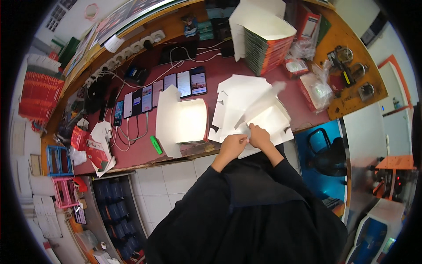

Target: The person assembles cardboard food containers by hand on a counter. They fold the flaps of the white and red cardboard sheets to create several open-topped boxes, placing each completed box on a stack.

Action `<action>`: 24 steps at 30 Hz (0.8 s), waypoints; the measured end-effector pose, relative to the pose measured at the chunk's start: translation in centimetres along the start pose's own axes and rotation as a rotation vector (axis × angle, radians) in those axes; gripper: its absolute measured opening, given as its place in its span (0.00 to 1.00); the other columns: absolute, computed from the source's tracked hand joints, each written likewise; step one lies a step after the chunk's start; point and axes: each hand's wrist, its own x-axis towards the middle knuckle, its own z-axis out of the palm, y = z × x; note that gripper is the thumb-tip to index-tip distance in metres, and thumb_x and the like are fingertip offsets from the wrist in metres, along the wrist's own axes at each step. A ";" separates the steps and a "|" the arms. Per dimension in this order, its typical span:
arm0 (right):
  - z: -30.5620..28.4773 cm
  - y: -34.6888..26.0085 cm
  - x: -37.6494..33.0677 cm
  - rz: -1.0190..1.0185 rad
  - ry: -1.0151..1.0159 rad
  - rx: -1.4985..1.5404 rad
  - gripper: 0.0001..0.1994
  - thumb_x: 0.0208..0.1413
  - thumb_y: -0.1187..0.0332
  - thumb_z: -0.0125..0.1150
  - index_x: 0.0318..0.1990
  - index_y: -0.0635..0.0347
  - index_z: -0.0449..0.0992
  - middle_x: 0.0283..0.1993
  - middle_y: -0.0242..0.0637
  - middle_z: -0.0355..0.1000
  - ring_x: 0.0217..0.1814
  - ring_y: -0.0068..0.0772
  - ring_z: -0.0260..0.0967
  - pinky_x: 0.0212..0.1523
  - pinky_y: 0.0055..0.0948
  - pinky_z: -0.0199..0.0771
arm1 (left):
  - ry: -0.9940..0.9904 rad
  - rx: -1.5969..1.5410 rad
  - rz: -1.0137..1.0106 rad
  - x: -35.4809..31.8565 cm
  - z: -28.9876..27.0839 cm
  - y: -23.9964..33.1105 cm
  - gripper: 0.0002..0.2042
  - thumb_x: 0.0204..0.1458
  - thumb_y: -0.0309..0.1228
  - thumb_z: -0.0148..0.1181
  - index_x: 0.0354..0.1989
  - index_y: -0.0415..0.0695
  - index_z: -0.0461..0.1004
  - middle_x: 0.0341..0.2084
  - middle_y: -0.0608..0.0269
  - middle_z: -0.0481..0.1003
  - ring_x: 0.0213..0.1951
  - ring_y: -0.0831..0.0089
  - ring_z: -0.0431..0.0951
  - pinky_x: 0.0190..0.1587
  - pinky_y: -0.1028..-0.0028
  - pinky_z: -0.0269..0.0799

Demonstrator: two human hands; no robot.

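Note:
A white cardboard box (226,110) lies partly unfolded at the table's near edge, flaps spread. Both hands meet over its near side. My left hand (235,146) is closed in a pinch, and my right hand (260,136) pinches right beside it. Between them they grip the near end of a thin whitish sheet (266,100), which rises blurred and half see-through over the box. Fingertips partly hide the grip. Left of this, a folded box (191,121) stands with its lid raised and its white inside showing.
Several phones (170,83) lie in a row with charging cables behind the folded box. A tall stack of nested red-and-green boxes (268,50) stands at the back. A green highlighter (156,145) lies near the front edge; plastic-wrapped packs (316,90) sit at right.

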 end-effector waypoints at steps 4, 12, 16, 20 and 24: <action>0.2 -0.3 0.2 0.009 0.054 -0.126 0.18 0.49 0.71 0.50 0.50 0.58 0.63 0.36 0.49 0.71 0.36 0.53 0.72 0.36 0.45 0.73 | 0.497 0.084 0.119 -3.5 -5.8 0.7 0.11 0.48 0.28 0.57 0.40 0.43 0.76 0.36 0.56 0.77 0.39 0.58 0.77 0.42 0.66 0.71; -6.3 -13.0 2.3 -0.619 0.215 0.109 0.17 0.47 0.71 0.51 0.47 0.60 0.66 0.34 0.44 0.73 0.32 0.47 0.73 0.32 0.42 0.73 | 0.558 0.546 0.233 -6.7 -11.7 -6.9 0.15 0.45 0.24 0.56 0.43 0.39 0.68 0.40 0.52 0.71 0.51 0.52 0.67 0.56 0.52 0.57; -7.4 -22.0 1.8 -0.951 -0.204 0.077 0.18 0.44 0.70 0.55 0.46 0.61 0.67 0.32 0.49 0.73 0.34 0.53 0.72 0.32 0.44 0.72 | 0.502 0.611 0.248 -6.9 -10.1 -9.5 0.12 0.45 0.25 0.57 0.39 0.41 0.72 0.36 0.56 0.73 0.42 0.58 0.72 0.52 0.54 0.60; -4.5 -23.9 3.2 -0.994 -0.331 -0.035 0.20 0.43 0.68 0.56 0.47 0.61 0.66 0.29 0.50 0.73 0.32 0.54 0.73 0.32 0.44 0.72 | 0.653 0.551 0.262 -7.1 -9.1 -9.8 0.09 0.43 0.24 0.59 0.35 0.41 0.74 0.29 0.55 0.74 0.37 0.58 0.73 0.44 0.58 0.63; -2.3 -22.8 5.3 -1.004 -0.254 -0.110 0.21 0.44 0.66 0.56 0.48 0.59 0.67 0.27 0.48 0.74 0.31 0.50 0.74 0.30 0.42 0.73 | 0.681 0.504 0.365 -6.9 -9.4 -8.8 0.08 0.40 0.22 0.62 0.31 0.41 0.73 0.27 0.54 0.73 0.34 0.58 0.73 0.42 0.61 0.65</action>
